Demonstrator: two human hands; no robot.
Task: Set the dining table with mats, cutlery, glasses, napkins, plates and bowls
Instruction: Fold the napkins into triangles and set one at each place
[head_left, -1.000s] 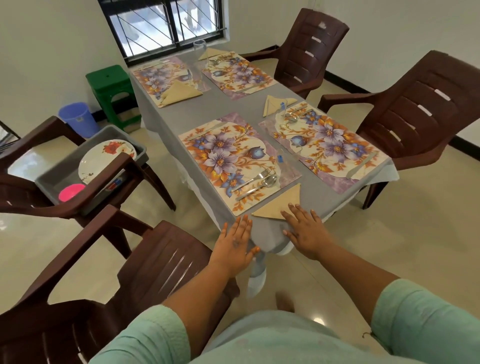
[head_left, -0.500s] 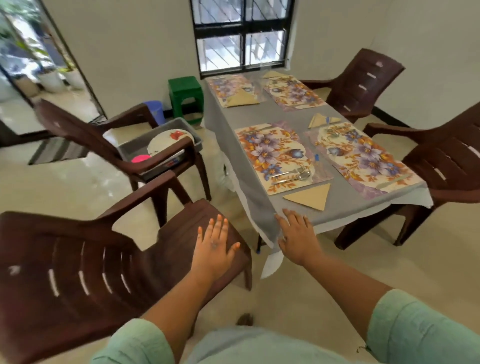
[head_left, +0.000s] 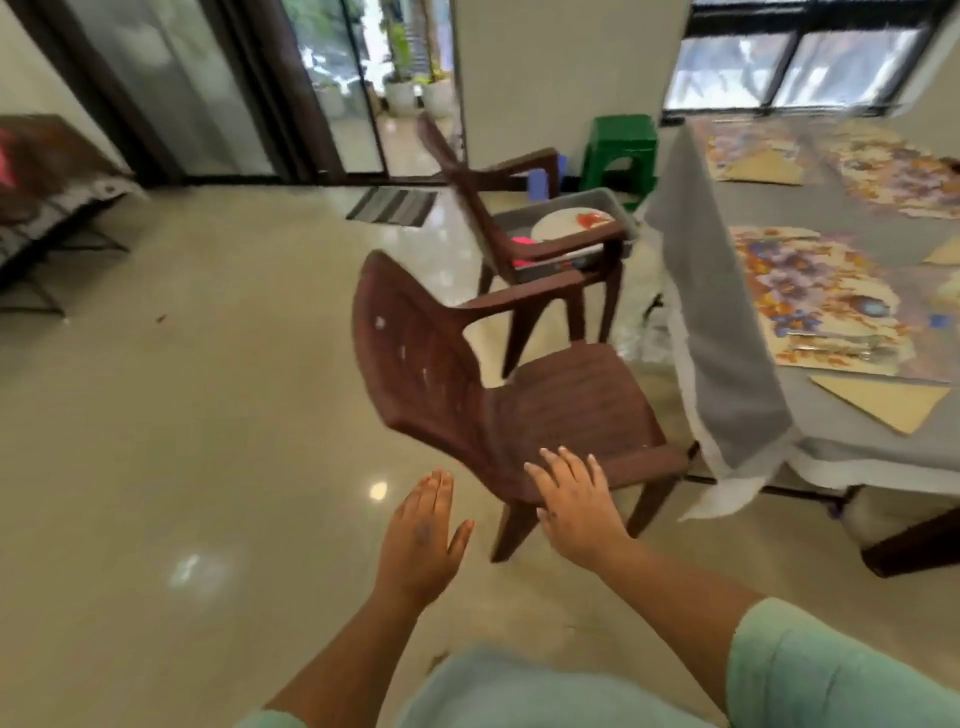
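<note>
- Left hand (head_left: 423, 530) hangs over bare floor at about 6 o'clock; fingers straight and together, thumb out, holding nothing
- Right hand (head_left: 576, 499) sits just right of it, fingers spread and flat, fingertips over the front edge of the near chair (head_left: 519, 400); contact or a hover just above it cannot be told
- Judgement: both palms face down and free, which suits someone turning from the table toward the next supply, not a carry
- Table (head_left: 737, 374) lies at 3 o'clock under a grey cloth; floral mats (head_left: 815, 301) are laid, cutlery (head_left: 831, 345) lies on the near mat's lower edge, a folded tan napkin (head_left: 883, 402) just below it
- More mats and another napkin lie further back at 2 o'clock; view is blurred there, no glasses can be made out
- Grey tub (head_left: 613, 200) rests on the far chair (head_left: 524, 234) at 12 to 1 o'clock; it holds a white plate (head_left: 566, 223) with a red pattern and something pink, partly hidden by the armrest
- Judgement: plates and bowls are not yet on the mats, so the tub looks like the next source
- In the way: the near chair stands between the person and the tub, its back toward 10 o'clock; the tub chair's armrest crosses over the plate, so lifting out would need to clear it
- Around: green stool (head_left: 618, 150) at 1 o'clock by the wall, striped doormat (head_left: 392, 205) at 12 o'clock before the glass door, a cot (head_left: 52, 208) at 9 o'clock
</note>
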